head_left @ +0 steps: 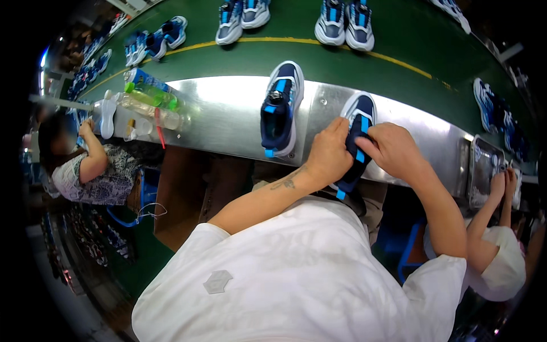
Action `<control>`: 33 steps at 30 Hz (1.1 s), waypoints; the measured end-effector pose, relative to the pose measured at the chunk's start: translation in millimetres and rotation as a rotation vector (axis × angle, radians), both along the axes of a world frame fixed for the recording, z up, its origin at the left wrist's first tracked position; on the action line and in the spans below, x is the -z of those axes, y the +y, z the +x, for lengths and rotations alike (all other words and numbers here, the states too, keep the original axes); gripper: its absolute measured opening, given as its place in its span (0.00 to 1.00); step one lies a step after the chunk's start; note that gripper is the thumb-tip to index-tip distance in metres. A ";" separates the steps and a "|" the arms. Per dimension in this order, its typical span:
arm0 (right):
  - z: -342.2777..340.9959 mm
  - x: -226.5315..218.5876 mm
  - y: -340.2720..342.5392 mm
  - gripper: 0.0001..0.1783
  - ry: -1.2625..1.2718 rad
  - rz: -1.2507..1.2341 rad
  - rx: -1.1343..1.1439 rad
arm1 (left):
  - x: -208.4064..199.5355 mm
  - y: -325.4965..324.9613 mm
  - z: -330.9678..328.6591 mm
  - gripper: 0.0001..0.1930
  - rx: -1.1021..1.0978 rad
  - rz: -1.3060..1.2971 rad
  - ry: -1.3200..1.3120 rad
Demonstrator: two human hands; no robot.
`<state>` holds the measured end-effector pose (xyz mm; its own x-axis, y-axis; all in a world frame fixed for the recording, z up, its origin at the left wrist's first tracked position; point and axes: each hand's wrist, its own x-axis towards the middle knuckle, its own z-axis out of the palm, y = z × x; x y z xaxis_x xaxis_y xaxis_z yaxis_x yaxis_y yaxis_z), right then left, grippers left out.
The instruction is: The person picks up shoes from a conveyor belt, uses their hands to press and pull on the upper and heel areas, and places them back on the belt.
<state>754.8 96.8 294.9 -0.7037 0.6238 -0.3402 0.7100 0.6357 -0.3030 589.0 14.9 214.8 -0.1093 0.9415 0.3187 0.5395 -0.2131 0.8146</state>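
Note:
A navy and white sneaker [361, 107] with bright blue straps is held between my two hands at the near edge of the steel ledge, toe pointing away from me. My left hand [331, 150] is closed around its left side. On the other side, my right hand [395, 149] grips the upper near the tongue, thumb pressed toward the opening. My fingers hide much of the shoe's middle; a blue heel tab shows below them. A matching sneaker [283, 105] with a round black dial on its tongue stands on the ledge to the left, untouched.
Beyond the steel ledge [219, 114], a green work surface [285, 54] carries several pairs of similar sneakers [345, 25]. Plastic bottles [151, 96] and a cup stand at the left. A metal tray [481, 171] lies right. Co-workers sit on both sides, the left one near a white sole [107, 117].

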 end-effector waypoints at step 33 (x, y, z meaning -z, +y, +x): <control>1.4 8.0 -7.0 0.19 0.324 0.260 -0.049 | -2.7 0.6 -2.5 0.21 0.014 -0.038 0.047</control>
